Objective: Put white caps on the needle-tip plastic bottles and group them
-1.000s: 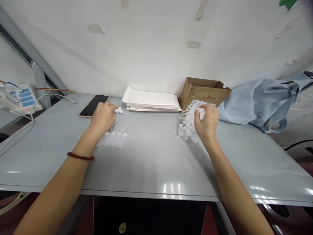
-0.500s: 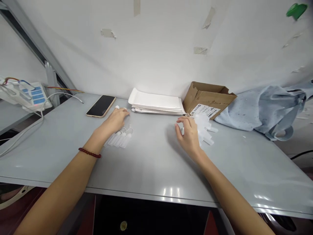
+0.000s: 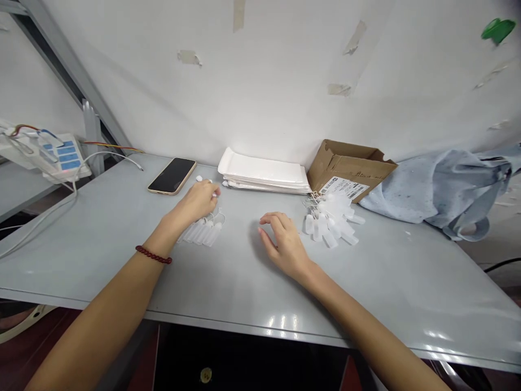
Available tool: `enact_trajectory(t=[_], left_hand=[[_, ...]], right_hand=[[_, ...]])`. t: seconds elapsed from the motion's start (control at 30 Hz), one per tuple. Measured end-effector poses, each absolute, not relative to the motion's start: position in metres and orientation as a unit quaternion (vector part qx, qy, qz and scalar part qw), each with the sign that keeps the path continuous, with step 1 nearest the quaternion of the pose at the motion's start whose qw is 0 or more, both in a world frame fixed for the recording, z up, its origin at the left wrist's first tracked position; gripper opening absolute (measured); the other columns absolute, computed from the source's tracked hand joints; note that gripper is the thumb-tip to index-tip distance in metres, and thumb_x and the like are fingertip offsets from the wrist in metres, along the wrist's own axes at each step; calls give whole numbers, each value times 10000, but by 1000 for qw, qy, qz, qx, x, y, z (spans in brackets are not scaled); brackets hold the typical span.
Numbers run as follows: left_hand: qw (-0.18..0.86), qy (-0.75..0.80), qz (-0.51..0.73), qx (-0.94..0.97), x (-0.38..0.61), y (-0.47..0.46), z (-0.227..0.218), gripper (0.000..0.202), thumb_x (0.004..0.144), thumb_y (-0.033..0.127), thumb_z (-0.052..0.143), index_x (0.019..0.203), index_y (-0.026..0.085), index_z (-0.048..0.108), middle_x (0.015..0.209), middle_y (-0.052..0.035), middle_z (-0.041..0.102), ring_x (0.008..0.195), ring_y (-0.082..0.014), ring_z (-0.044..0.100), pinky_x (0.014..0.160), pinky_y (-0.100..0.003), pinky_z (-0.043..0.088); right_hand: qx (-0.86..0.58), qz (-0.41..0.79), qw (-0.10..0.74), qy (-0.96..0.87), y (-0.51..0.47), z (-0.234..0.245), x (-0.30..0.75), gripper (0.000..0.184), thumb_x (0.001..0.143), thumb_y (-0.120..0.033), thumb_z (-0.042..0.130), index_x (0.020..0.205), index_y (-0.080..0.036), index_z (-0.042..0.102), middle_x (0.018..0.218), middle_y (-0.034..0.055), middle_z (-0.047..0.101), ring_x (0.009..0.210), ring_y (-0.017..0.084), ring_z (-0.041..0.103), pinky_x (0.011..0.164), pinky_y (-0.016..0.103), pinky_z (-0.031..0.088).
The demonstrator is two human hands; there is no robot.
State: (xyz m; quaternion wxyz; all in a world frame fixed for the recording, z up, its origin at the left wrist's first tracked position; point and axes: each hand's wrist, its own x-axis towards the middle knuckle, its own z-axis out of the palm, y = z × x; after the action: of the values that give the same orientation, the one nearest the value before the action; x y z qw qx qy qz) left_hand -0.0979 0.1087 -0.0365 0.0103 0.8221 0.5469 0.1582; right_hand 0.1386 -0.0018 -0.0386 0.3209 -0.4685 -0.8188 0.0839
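Note:
My left hand (image 3: 196, 202) rests on the grey table (image 3: 244, 282) over a row of several small translucent plastic bottles (image 3: 203, 232), its fingers pinched round a small white cap-like piece near the fingertips. My right hand (image 3: 284, 243) hovers over the middle of the table with fingers loosely spread and nothing in it. A loose pile of the same small bottles (image 3: 332, 220) lies just right of that hand, apart from it.
A phone (image 3: 172, 176) lies face up at the back left. A stack of white flat pouches (image 3: 264, 176) sits against the wall, beside an open cardboard box (image 3: 350, 165). Blue-grey cloth (image 3: 443, 184) lies at the right. A wired device (image 3: 52, 157) is at the far left.
My right hand left the pile of bottles by the box and moved left to the table's middle, empty. My left hand stayed by the row of bottles.

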Motion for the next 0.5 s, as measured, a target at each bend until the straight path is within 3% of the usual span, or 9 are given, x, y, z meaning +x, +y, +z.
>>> enact_trajectory(t=[0.1,0.27,0.5], left_hand=[[24,546,197,814,-90,102,-29,303,739,127,433,980,116,616,952,-111,661,838,-215,633,789,-317,492],[59,547,297,781,-78,92,-21,351,749,109,459,1066,79,608,1010,-129,658,890,-216,638,813,-324,511],[43,552,338,761,-73,87,-18,315,720,85,508,991,129,663,977,-82,682,818,-198,662,805,-325,525]], right_hand=[[-459,116,284,-834,-3,-39,121,200,914,-254,433,1070,-157,514,1081,144,590,1007,266,540,841,422,430],[-456,159,224,-846,0,-42,77,618,790,-507,614,1184,-52,477,1112,205,518,1035,312,489,842,452,452],[-503,164,204,-823,7,-44,50,625,741,-481,672,1131,-15,526,1049,183,492,968,291,457,826,430,459]])
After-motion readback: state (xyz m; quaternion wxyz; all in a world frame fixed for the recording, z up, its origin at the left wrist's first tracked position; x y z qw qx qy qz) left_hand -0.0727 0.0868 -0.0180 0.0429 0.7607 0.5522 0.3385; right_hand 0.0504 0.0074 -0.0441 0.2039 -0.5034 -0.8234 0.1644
